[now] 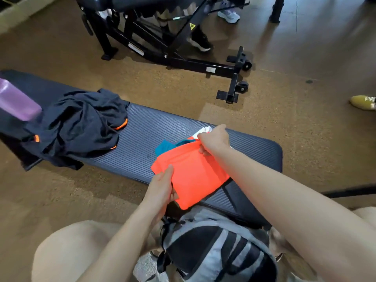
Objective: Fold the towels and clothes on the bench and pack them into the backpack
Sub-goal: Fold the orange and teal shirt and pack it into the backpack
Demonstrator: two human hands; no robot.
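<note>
A folded orange towel [193, 176] lies at the near end of the dark padded bench [142, 135], on top of a teal cloth [165, 146] and a white piece [203, 131]. My left hand [162, 187] grips the towel's near left edge. My right hand [213, 140] pinches its far right corner. A crumpled black garment with orange trim [81, 127] sits further left on the bench. A grey and black backpack [215, 247] stands between my knees, below the bench's edge.
A purple bottle [17, 101] rests at the bench's far left end. A black exercise machine frame [173, 47] stands on the brown floor beyond the bench. Other people's shoes [228, 15] and a yellow shoe [363, 101] show near it.
</note>
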